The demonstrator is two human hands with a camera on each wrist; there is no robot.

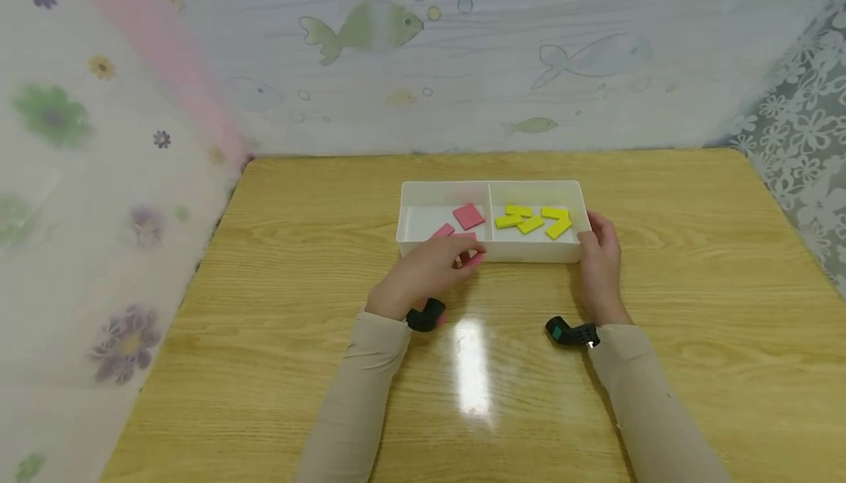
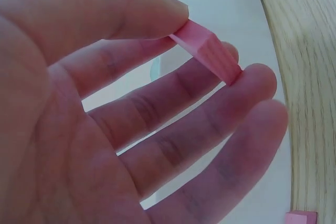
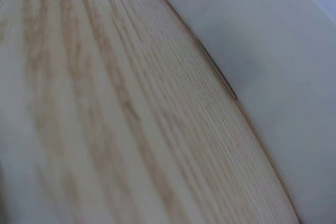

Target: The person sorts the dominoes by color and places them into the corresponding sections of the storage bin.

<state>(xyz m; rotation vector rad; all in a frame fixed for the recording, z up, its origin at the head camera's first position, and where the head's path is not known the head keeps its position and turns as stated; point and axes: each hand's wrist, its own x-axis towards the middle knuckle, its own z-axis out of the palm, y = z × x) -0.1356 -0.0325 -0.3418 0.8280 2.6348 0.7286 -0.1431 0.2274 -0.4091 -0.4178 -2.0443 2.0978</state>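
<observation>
A white two-part box (image 1: 535, 252) stands on the table. Just in front of its near wall, my left hand (image 1: 429, 266) pinches a small pink block (image 2: 210, 51) between thumb and fingertips. My right hand (image 1: 603, 266) grips the box at its near right corner, thumb at the rim and fingers along the right side. Pink pieces, among them a square one (image 1: 468, 216), lie in the left compartment, partly hidden by my left hand. Several flat yellow blocks (image 1: 558, 229) lie in the right compartment. The right wrist view shows the box wall (image 3: 252, 72) but no fingers.
Another pink block (image 2: 301, 217) lies on the table outside the box, mostly hidden under my left wrist in the head view. A black band with a camera (image 1: 428, 315) sits on each wrist. The wooden table (image 1: 264, 365) meets a patterned wall covering (image 1: 463, 116) behind the box.
</observation>
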